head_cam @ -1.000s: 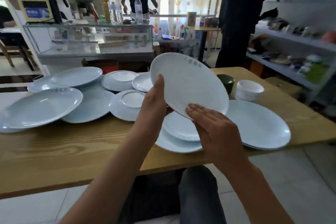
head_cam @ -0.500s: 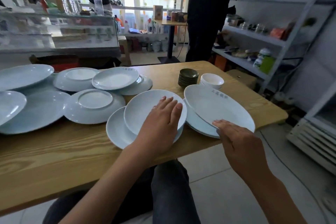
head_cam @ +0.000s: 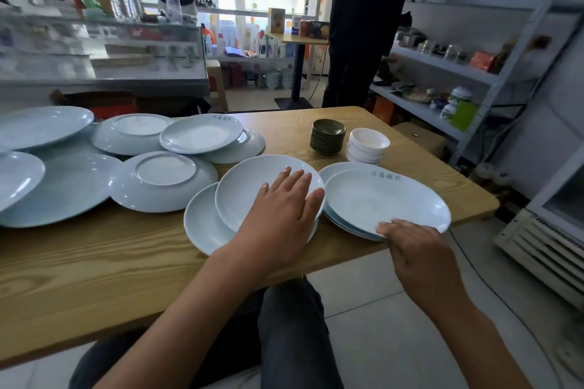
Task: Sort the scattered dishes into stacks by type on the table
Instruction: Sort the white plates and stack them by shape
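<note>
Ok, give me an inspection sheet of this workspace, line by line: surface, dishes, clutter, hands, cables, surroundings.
Surface: wooden table, near strip bare.
Job's things: oval plate stack at right edge; round plate on another round plate; two overturned plates and large plates overlapping on the left; dark saucer stack; white bowl stack.
Clutter: nothing seen on the table besides dishes.
Hands: left hand flat on the upper round plate; right hand fingertips on the top oval plate's near rim.
Cables: a cable on the floor at right.
Surroundings: standing person at the shelves; glass counter behind.
</note>
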Demonstrator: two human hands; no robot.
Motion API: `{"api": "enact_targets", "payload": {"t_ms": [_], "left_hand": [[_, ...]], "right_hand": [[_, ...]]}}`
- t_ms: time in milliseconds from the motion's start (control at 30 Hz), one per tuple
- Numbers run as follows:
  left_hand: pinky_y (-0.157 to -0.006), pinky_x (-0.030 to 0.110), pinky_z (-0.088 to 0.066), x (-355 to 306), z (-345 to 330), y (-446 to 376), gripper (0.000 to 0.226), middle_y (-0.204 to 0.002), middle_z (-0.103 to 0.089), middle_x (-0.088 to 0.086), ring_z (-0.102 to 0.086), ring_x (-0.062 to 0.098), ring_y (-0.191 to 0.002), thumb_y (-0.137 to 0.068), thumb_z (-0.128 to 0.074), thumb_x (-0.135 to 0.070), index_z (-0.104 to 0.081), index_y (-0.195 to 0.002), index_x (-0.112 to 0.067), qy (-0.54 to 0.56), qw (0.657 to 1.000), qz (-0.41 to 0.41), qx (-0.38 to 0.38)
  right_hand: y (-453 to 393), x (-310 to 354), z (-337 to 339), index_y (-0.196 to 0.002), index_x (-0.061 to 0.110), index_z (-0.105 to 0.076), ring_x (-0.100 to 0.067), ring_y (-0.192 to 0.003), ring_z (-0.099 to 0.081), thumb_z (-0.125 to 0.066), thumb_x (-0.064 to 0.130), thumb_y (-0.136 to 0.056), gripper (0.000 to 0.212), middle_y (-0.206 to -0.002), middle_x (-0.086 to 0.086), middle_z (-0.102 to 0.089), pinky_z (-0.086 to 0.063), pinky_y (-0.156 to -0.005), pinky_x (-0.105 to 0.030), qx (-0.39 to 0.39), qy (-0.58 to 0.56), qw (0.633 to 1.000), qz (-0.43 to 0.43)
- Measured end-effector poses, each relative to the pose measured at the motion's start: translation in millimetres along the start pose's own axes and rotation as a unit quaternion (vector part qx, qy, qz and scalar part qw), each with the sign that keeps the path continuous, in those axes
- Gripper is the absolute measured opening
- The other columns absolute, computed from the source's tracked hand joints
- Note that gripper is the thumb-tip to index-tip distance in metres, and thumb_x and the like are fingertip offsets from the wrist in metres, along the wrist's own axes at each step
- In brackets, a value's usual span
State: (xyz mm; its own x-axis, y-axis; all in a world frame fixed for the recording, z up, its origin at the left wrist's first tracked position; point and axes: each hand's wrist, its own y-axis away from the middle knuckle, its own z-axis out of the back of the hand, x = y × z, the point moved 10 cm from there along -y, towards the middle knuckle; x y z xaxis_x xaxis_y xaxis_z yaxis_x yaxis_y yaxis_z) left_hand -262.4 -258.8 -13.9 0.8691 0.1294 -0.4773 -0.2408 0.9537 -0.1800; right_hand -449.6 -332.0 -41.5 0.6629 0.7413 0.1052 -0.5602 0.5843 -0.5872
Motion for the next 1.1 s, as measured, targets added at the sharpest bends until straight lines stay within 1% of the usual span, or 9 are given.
{"api": "enact_targets", "payload": {"t_ms": [100, 167, 233, 333, 533, 667, 800, 900, 1100], "left_hand": [[-0.12, 0.044, -0.002, 0, -1, 1, 0.055, -0.161, -0.006, -0.005, 0.007, 0.013, -0.147, -0.102, -0.014, -0.043, -0.009, -0.153, -0.023, -0.13, 0.991, -0.017, -0.006], [-0.12, 0.047, -0.002, 1, -2, 2, 0.055, -0.161, -0.003, -0.003, 0.01, 0.015, -0.147, -0.102, -0.014, -0.041, -0.006, -0.153, -0.021, -0.164, 0.986, -0.022, -0.008], [-0.12, 0.047, -0.002, 2, -3, 3, 0.055, -0.161, -0.002, -0.003, 0.01, 0.015, -0.147, -0.103, -0.014, -0.04, -0.005, -0.153, -0.02, -0.168, 0.986, -0.023, -0.004], [-0.12, 0.045, 0.0, 5, -6, 4, 0.054, -0.161, -0.002, -0.003, 0.01, 0.014, -0.147, -0.104, -0.015, -0.039, -0.005, -0.153, -0.02, -0.159, 0.987, -0.027, -0.002], [-0.12, 0.044, -0.002, 13, 5, 10, 0.054, -0.161, -0.004, -0.005, 0.009, 0.012, -0.147, -0.103, -0.016, -0.039, -0.006, -0.153, -0.021, -0.136, 0.99, -0.026, -0.018], [-0.12, 0.043, -0.002, 27, 25, 22, 0.055, -0.161, -0.004, -0.004, 0.009, 0.011, -0.147, -0.103, -0.015, -0.039, -0.006, -0.153, -0.02, -0.129, 0.99, -0.012, -0.046], [-0.12, 0.043, -0.003, 54, 52, 39, 0.055, -0.161, -0.002, -0.004, 0.01, 0.01, -0.146, -0.103, -0.015, -0.038, -0.005, -0.153, -0.019, -0.141, 0.987, 0.025, -0.076], [-0.121, 0.043, -0.003, 86, 76, 58, 0.054, -0.161, -0.001, -0.005, 0.011, 0.009, -0.146, -0.103, -0.016, -0.037, -0.004, -0.153, -0.021, -0.146, 0.982, 0.062, -0.1], [-0.121, 0.041, -0.004, 168, 124, 110, 0.052, -0.161, -0.009, -0.003, 0.005, 0.009, -0.147, -0.103, -0.023, -0.033, -0.012, -0.152, -0.02, -0.177, 0.963, 0.147, -0.14]], "right_hand": [[0, 5, -3, -0.101, 0.011, -0.075, -0.022, -0.094, -0.071, -0.055, 0.013, -0.082, 0.026, -0.1, -0.004, -0.075, -0.053, -0.083, -0.038, 0.01, -0.005, 1.0, 0.0], [0, 9, -4, -0.1, 0.011, -0.075, -0.021, -0.092, -0.071, -0.055, 0.011, -0.081, 0.027, -0.099, -0.004, -0.075, -0.054, -0.082, -0.039, 0.014, -0.013, 1.0, -0.001], [1, 10, -5, -0.1, 0.01, -0.074, -0.021, -0.092, -0.071, -0.057, 0.007, -0.081, 0.026, -0.1, -0.003, -0.074, -0.053, -0.083, -0.039, 0.019, -0.016, 1.0, -0.007], [1, 7, -10, -0.104, 0.011, -0.073, -0.021, -0.097, -0.069, -0.067, -0.002, -0.078, 0.03, -0.104, -0.003, -0.073, -0.051, -0.088, -0.039, 0.042, -0.028, 0.998, -0.03], [-11, 31, -1, -0.122, 0.012, -0.064, -0.022, -0.117, -0.059, -0.066, 0.003, -0.077, 0.047, -0.123, -0.005, -0.065, -0.042, -0.102, -0.038, 0.065, -0.061, 0.994, -0.06], [-33, 83, -6, -0.131, 0.017, -0.058, -0.019, -0.129, -0.049, -0.067, 0.014, -0.085, 0.047, -0.137, -0.002, -0.056, -0.032, -0.107, -0.031, 0.054, -0.109, 0.992, -0.035], [-57, 145, -18, -0.128, 0.017, -0.06, -0.021, -0.129, -0.05, -0.069, 0.018, -0.084, 0.045, -0.137, -0.003, -0.056, -0.026, -0.107, -0.031, 0.041, -0.136, 0.99, 0.008], [-74, 190, -34, -0.128, 0.017, -0.06, -0.021, -0.129, -0.049, -0.066, 0.021, -0.085, 0.043, -0.137, -0.003, -0.056, -0.023, -0.108, -0.029, 0.052, -0.163, 0.984, 0.043], [-92, 296, -47, -0.129, 0.014, -0.059, -0.019, -0.132, -0.045, -0.063, 0.013, -0.086, 0.043, -0.138, -0.004, -0.055, -0.025, -0.11, -0.026, 0.055, -0.23, 0.963, 0.126]]}}
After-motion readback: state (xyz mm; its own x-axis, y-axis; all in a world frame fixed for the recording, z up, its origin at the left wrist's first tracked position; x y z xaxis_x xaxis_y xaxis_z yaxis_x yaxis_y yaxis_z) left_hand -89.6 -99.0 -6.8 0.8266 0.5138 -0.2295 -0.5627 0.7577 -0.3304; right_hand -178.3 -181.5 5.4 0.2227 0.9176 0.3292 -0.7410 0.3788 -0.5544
